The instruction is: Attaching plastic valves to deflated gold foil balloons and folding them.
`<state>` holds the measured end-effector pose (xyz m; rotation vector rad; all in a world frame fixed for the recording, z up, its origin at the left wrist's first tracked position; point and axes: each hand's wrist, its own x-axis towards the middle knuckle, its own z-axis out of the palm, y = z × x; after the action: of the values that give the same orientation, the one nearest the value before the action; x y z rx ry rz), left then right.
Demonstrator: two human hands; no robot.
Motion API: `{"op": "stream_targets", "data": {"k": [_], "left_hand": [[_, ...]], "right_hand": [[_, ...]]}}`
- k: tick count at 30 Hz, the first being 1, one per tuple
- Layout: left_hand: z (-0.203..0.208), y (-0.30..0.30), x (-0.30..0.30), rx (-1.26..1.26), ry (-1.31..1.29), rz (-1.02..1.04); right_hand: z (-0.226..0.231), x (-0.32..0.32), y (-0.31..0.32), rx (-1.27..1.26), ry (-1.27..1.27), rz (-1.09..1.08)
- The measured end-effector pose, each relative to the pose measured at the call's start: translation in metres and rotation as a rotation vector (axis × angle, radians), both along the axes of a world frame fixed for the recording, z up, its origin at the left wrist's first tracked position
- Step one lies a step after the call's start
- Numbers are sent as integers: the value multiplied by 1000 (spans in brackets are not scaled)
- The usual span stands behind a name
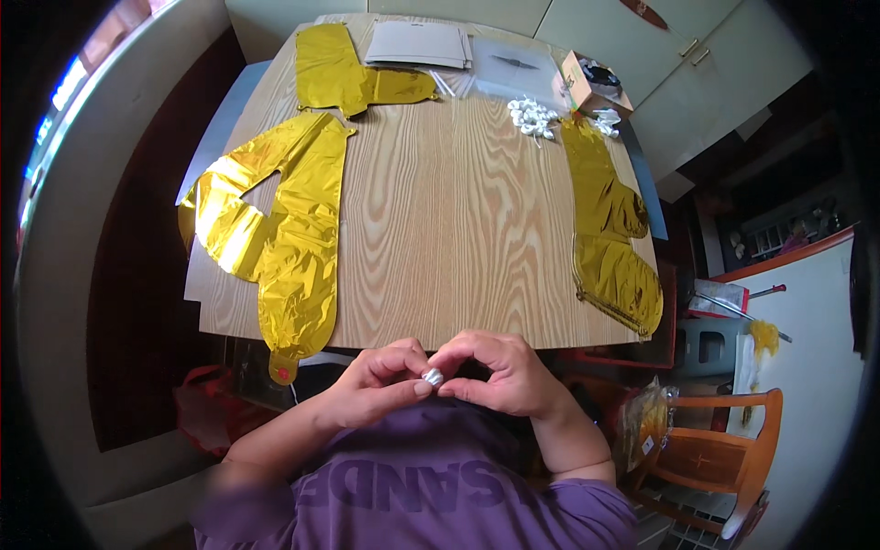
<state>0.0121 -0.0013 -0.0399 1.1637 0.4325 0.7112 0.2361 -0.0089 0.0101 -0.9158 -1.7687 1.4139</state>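
Close to my body, just off the table's near edge, both hands meet at a small shiny silvery-white bundle (433,377). My left hand (385,378) pinches it between thumb and fingers. The fingertips of my right hand (495,371) close on its other side, with the index finger along its top. What the bundle is made of is too small to tell. To the left lies a flat gold foil balloon (307,229) with a loop shape, its tail hanging over the near edge.
Another flat gold balloon (325,69) lies far left, and one (605,220) along the right side. Beyond are grey sheets (417,44), a clear plastic sheet (513,69), white bundles (532,117) and a cardboard box (577,82). A wooden chair (706,449) stands at right.
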Motion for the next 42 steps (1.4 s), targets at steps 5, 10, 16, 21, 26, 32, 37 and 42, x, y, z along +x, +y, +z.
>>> {"op": "stream_targets", "data": {"k": [5, 10, 16, 21, 26, 32, 37, 42], "left_hand": [[13, 13, 4, -3, 67, -53], [27, 30, 13, 33, 83, -92], [28, 40, 33, -525, -107, 54], [25, 52, 31, -519, -205, 211], [16, 41, 19, -519, -37, 227], [20, 26, 8, -476, 29, 160], [32, 15, -2, -452, 45, 88], [27, -1, -30, -122, 184, -119]], "right_hand": [[-5, 6, 6, -61, 110, 1], [5, 13, 14, 106, 49, 18], [8, 29, 37, 130, -97, -125], [-18, 100, 143, -207, -48, -401], [-39, 166, 265, -290, -522, -702], [-78, 190, 339, 115, -876, -807], [-62, 179, 306, -72, -369, -954], [-30, 120, 159, 521, -587, -785]]}}
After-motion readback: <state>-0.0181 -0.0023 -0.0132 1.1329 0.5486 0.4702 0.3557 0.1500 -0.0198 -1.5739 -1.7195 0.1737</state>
